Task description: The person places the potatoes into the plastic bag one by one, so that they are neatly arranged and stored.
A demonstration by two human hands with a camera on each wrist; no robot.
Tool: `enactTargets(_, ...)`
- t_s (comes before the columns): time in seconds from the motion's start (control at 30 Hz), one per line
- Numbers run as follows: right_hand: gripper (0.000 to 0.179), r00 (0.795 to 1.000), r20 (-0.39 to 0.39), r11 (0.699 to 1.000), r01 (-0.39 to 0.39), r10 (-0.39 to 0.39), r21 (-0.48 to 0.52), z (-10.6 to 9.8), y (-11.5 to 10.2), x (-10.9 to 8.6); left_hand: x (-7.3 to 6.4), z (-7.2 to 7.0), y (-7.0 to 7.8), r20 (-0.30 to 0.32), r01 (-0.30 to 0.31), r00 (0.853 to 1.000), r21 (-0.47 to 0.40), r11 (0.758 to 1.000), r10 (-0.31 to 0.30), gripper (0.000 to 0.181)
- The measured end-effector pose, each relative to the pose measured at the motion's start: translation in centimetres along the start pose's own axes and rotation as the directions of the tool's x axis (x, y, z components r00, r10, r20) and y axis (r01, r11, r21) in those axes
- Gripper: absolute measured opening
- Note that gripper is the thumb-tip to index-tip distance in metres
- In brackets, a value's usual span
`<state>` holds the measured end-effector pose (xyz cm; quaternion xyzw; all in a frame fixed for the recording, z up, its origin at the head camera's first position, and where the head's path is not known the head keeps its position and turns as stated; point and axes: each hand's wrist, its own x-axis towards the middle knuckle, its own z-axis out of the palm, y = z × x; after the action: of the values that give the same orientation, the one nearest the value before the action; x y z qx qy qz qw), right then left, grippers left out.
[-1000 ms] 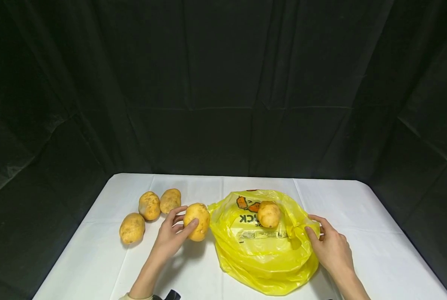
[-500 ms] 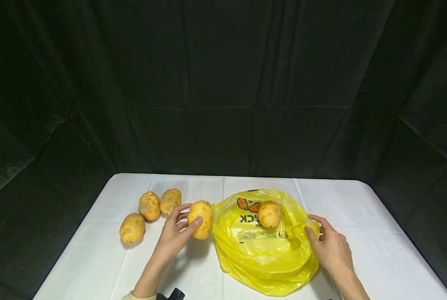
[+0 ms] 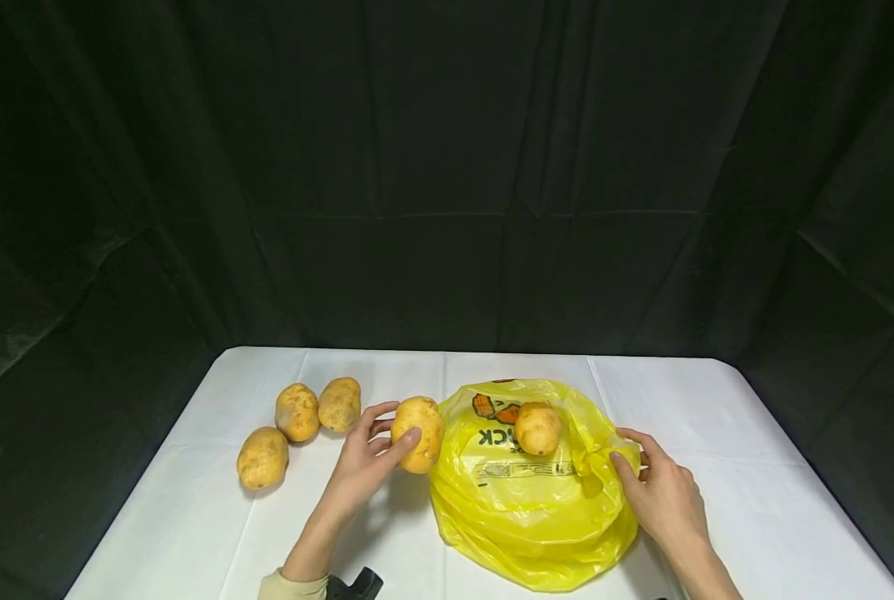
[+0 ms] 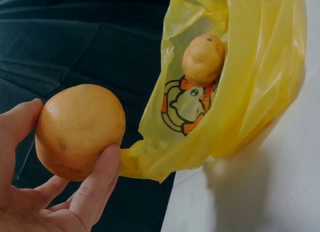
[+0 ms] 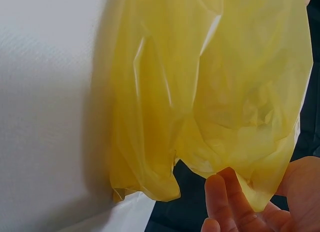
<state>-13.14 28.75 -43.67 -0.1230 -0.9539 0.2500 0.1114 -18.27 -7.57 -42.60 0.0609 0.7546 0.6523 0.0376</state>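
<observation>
My left hand (image 3: 367,458) grips a potato (image 3: 420,435) between thumb and fingers, held up beside the left edge of a yellow plastic bag (image 3: 521,533). In the left wrist view the held potato (image 4: 82,129) shows smooth and tan, with the bag's open mouth to its right. Another potato (image 3: 538,429) lies inside the bag, on its printed panel. With thumb and fingers, my right hand (image 3: 664,496) pinches the bag's right rim. The right wrist view shows the bag (image 5: 240,92) hanging in folds above those fingers.
Three more potatoes lie at the left of the white table (image 3: 184,500): a front one (image 3: 262,458), a middle one (image 3: 297,412) and one nearer the bag (image 3: 339,405). A black curtain (image 3: 447,183) surrounds the table's back and sides.
My left hand has moved right and slightly up with the potato, now overlapping the bag's left edge. My right hand keeps its hold on the rim in the same place.
</observation>
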Motion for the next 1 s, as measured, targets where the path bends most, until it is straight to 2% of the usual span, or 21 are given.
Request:
enactTargets(0.53,0.038,0.999,-0.027,1.000,0.027,-0.027,-0.001,-0.2,0.1,0.0,0.3,0.8,1.0,0.024,-0.044,0.999,-0.010,0.999,0.045,0.060)
enactTargets(1.0,0.037,0.999,-0.015,0.999,0.032,-0.032,0.001,-0.3,0.1,-0.2,0.9,1.6,0.2,0.056,-0.044,0.997,-0.015,0.999,0.045,0.059)
